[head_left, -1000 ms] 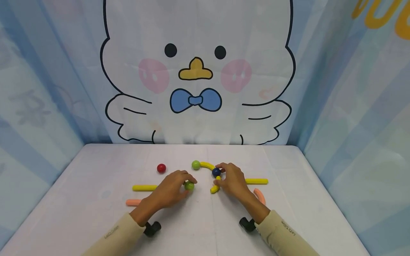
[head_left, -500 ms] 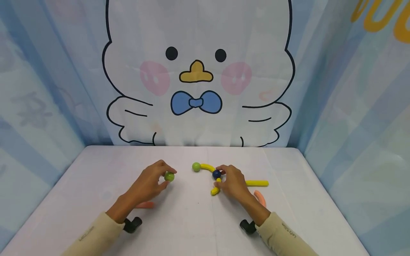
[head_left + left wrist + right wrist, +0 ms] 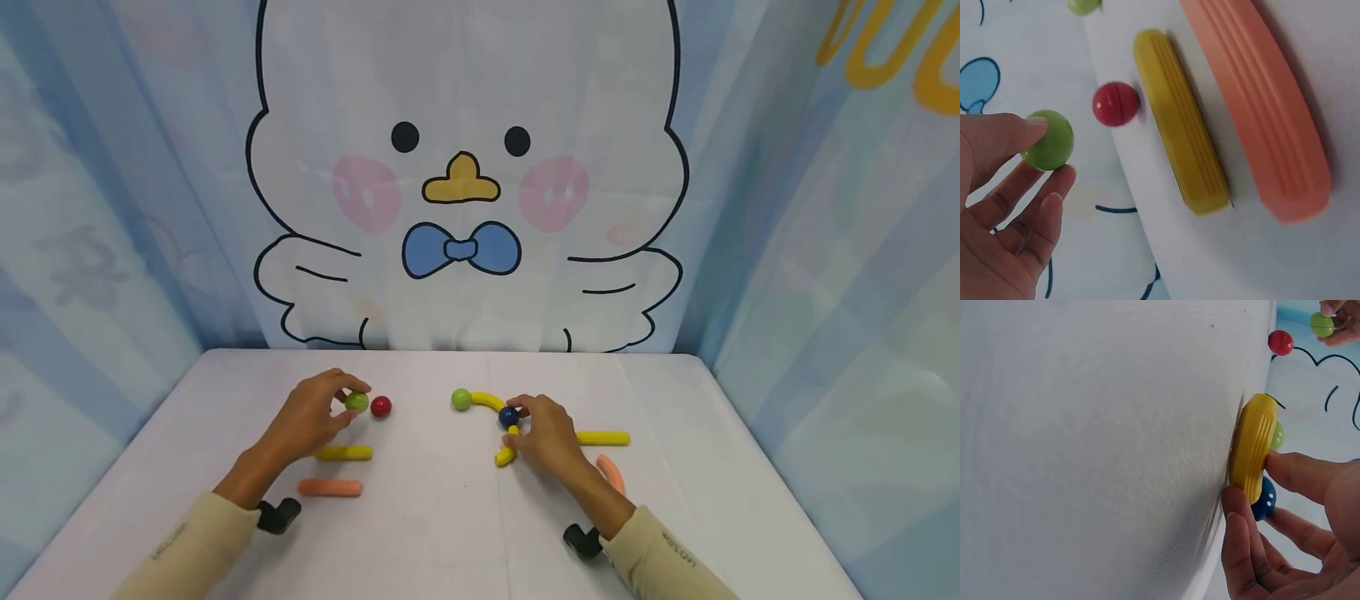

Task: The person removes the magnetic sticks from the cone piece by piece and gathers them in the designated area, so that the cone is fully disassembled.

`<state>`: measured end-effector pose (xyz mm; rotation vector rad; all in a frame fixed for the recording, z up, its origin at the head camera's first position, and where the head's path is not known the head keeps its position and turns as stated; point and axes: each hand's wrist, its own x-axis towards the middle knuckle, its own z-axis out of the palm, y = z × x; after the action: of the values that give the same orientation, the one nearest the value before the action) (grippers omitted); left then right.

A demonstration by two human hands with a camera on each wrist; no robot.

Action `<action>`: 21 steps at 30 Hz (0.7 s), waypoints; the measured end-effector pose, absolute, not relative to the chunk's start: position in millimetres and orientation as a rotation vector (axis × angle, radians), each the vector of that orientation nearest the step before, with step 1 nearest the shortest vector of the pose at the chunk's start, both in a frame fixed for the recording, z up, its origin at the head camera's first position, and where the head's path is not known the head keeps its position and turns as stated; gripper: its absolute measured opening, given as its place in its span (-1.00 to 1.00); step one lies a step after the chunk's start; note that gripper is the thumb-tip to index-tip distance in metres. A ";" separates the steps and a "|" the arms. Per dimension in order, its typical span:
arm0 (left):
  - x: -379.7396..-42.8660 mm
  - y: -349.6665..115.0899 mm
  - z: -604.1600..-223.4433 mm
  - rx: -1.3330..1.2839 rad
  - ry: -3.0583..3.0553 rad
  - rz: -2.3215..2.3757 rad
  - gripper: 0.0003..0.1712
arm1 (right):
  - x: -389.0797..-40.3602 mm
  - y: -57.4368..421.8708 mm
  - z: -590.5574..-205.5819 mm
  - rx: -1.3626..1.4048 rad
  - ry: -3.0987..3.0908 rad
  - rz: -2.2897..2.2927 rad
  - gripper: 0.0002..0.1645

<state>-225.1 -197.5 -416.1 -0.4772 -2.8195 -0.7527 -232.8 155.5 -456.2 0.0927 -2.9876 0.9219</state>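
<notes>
My left hand (image 3: 311, 417) pinches a green ball (image 3: 357, 402) between thumb and fingertips, just left of a red ball (image 3: 381, 407) lying on the table. The left wrist view shows the same green ball (image 3: 1052, 140) with the other fingers loosely bent below it. My right hand (image 3: 551, 437) holds a short curved yellow stick (image 3: 1252, 447), its thumb on one side. A dark blue ball (image 3: 508, 417) sits at that stick's end, touched by a fingertip. From the blue ball another curved yellow stick (image 3: 487, 401) leads to a second green ball (image 3: 461, 400).
A straight yellow stick (image 3: 348, 453) and a salmon stick (image 3: 330, 488) lie near the left forearm. Right of the right hand lie another yellow stick (image 3: 604, 438) and a curved salmon stick (image 3: 611, 473), partly behind the forearm. A printed curtain (image 3: 465, 308) stands behind the table.
My left hand has carried the green ball leftward, from near the middle to beside the red ball. The right hand stays at the blue ball and yellow stick.
</notes>
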 end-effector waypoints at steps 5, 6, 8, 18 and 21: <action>-233.4 -207.8 -417.6 -0.453 -2.840 -0.757 -0.57 | -232.1 155.4 -456.4 0.101 -2.978 0.932 -0.35; -235.3 -209.6 -418.0 -0.452 -2.844 -0.759 -0.58 | -232.0 155.5 -456.6 0.102 -2.978 0.931 -0.35; -239.5 -213.3 -419.1 -0.446 -2.857 -0.757 -0.59 | -231.7 155.7 -456.4 0.100 -2.980 0.928 -0.35; -258.8 -223.0 -422.2 -0.358 -2.941 -0.744 -0.63 | -231.7 155.9 -456.4 0.109 -2.975 0.922 -0.35; -262.7 -224.1 -422.9 -0.338 -2.960 -0.740 -0.65 | -232.0 155.7 -456.4 0.109 -2.973 0.920 -0.35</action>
<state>-262.7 -224.1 -422.9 -0.3379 -2.9597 -0.7401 -232.0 155.7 -456.4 0.1094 -2.9734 0.9197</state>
